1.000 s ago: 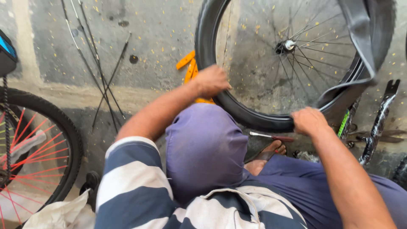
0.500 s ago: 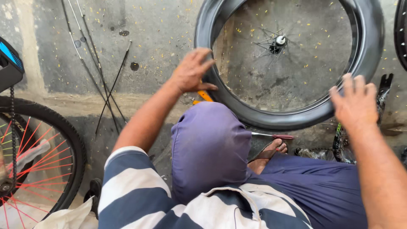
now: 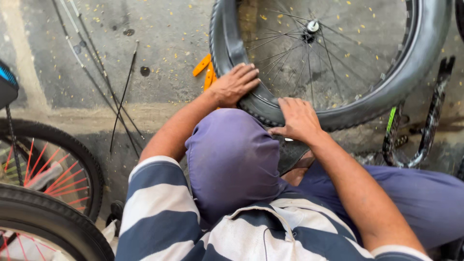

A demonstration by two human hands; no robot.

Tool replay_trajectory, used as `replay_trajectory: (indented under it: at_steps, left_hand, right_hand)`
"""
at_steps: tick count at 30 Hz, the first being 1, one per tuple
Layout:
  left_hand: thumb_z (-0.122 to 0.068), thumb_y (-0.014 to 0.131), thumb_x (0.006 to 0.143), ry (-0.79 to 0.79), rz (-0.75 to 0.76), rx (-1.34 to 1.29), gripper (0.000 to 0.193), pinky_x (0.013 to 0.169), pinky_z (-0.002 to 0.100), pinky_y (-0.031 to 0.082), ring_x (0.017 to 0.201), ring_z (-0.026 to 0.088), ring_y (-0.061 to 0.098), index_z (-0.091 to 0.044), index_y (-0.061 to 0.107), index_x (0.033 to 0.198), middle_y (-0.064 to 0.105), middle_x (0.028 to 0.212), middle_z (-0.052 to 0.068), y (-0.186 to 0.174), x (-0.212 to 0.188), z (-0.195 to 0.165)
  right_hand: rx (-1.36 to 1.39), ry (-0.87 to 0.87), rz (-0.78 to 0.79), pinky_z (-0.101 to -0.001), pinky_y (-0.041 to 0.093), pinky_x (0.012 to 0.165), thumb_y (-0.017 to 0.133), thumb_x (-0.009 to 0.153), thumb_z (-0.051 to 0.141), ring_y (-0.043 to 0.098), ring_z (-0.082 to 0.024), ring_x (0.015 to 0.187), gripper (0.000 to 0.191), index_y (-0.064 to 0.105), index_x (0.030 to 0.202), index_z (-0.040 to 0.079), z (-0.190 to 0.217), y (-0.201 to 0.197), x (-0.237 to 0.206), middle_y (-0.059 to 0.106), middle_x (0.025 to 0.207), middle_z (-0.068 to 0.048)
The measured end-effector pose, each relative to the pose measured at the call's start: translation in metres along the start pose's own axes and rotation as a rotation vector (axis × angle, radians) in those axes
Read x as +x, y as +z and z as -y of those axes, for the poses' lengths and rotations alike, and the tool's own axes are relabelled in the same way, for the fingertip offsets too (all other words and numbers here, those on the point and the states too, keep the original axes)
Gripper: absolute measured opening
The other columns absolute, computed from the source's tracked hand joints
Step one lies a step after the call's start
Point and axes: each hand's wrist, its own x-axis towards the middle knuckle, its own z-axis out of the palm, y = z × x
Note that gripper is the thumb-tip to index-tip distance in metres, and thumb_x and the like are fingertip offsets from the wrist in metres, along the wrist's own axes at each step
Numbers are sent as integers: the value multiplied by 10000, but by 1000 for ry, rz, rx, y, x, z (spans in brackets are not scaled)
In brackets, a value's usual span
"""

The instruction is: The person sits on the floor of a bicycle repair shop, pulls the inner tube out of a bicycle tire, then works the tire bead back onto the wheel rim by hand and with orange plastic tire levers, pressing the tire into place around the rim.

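A black bicycle wheel with its tyre (image 3: 415, 63) and thin silver spokes stands in front of me on the concrete floor. My left hand (image 3: 234, 84) presses flat on the tyre's lower left side, fingers spread. Just to the right, my right hand (image 3: 297, 118) rests on the tyre's bottom edge, its fingers bent over the rubber. Orange tyre levers (image 3: 205, 70) lie on the floor beside my left hand. My raised knee in purple cloth (image 3: 232, 159) hides the wheel's lowest part.
Another bicycle wheel with red spokes (image 3: 48, 179) stands at the left, with a second black tyre (image 3: 53, 224) at the bottom left. Loose thin spokes and cables (image 3: 116, 96) lie on the floor. A black bicycle frame part (image 3: 430, 125) lies at the right.
The wheel has shifted right and up in view. My right hand has come from the wheel's right side down to its bottom edge, close to my left hand, which moved onto the tyre.
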Motion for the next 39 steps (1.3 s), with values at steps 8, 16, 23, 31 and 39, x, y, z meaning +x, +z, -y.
replay_trajectory:
  at_steps: [8, 16, 23, 31, 39]
  left_hand:
    - [-220, 539, 980, 60, -78, -81, 295, 998, 423, 417, 1062, 260, 561, -149, 576, 1264, 567, 1053, 77, 48, 28, -40]
    - [-275, 545, 937, 106, -214, -47, 147, 801, 375, 454, 914, 239, 590, -146, 562, 1005, 569, 933, 57, 59, 24, -57]
    - [-228, 528, 981, 53, -67, -281, 140, 810, 393, 490, 918, 280, 603, -97, 539, 1029, 565, 937, 90, 66, 35, -76]
    - [-660, 825, 710, -102, -402, -159, 606, 1170, 550, 353, 1393, 423, 434, -104, 668, 892, 483, 1479, 220, -22, 1, -25]
    - [-808, 674, 647, -27, -140, 42, 1064, 1245, 527, 135, 1535, 362, 261, 83, 659, 1229, 320, 1632, 218, -21, 25, -71]
  right_hand:
    - [-31, 128, 241, -498, 516, 839, 895, 588, 313, 647, -365, 1042, 628, 611, 1104, 96, -15, 8, -7, 662, 1086, -145]
    - [127, 254, 493, -525, 530, 813, 895, 625, 352, 682, -420, 963, 568, 653, 1100, 158, -42, 26, -6, 729, 931, -187]
    - [60, 206, 568, -477, 544, 905, 922, 636, 369, 676, -358, 1110, 653, 685, 1217, 189, -73, 55, -18, 739, 1117, -143]
    - [-548, 181, 740, -431, 568, 954, 803, 794, 351, 706, -273, 1177, 424, 756, 1211, 299, -143, -11, -41, 765, 1228, -8]
    - [158, 7, 43, -540, 402, 1021, 924, 531, 616, 509, -472, 1221, 1162, 510, 1337, -112, -68, -5, -42, 560, 1295, -303]
